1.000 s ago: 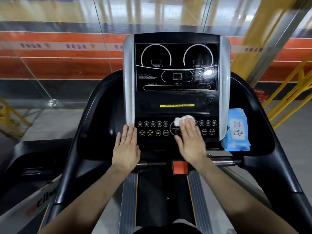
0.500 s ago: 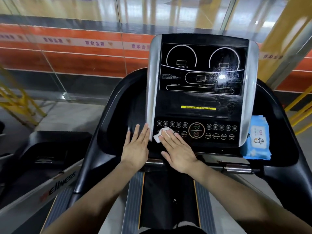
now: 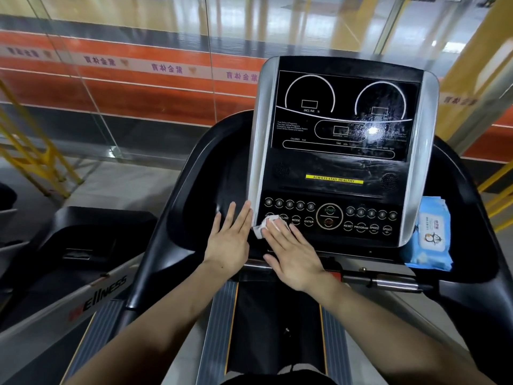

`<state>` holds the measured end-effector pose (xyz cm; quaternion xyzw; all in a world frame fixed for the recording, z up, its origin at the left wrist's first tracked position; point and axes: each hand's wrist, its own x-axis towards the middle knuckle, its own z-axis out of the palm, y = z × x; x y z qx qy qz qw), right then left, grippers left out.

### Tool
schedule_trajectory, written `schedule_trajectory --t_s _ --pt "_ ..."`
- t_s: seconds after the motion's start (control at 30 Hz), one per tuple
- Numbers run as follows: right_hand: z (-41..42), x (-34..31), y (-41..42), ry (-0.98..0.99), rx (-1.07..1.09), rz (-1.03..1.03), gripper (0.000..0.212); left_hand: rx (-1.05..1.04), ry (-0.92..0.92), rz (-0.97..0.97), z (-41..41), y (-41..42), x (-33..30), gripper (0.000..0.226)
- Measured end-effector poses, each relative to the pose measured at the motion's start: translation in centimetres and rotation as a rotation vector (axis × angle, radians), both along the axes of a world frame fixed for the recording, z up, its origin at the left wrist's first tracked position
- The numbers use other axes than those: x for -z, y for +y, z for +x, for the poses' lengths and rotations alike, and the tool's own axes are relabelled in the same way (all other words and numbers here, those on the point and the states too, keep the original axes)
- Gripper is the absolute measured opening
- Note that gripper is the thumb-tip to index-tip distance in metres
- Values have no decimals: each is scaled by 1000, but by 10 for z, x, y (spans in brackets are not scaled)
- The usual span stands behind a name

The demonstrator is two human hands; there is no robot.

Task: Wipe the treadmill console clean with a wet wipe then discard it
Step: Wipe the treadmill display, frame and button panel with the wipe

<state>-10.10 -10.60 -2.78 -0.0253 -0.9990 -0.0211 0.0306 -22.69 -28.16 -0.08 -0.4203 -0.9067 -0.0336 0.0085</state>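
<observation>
Bright, even indoor light fills the scene, with soft shadows. A white glare spot sits on the glossy console (image 3: pixel 344 151) screen, showing wet streaks. Wide-angle distortion bends the edges — the glass wall (image 3: pixel 133 79) behind looks slightly motion-blurred.

Wet wipe (image 3: pixel 263 227) mostly hidden under right hand (image 3: pixel 294 257) (buttons beneath too).

Button panel (image 3: pixel 361 218) right of both hands lies open, unobstructed.
</observation>
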Motion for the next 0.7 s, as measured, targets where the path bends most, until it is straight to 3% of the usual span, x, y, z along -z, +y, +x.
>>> schedule_trajectory --t_s 0.27,0.5,0.7 --pt "52 -4 30 -23 266 -100 66 -26 -16 2 5 5 -2 77" --pt "-3 -19 -9 -70 94 -108 69 -20 -18 47 16 9 6 77" --pt "65 -13 55 -68 278 -117 69 40 28 84 25 28 10 78"
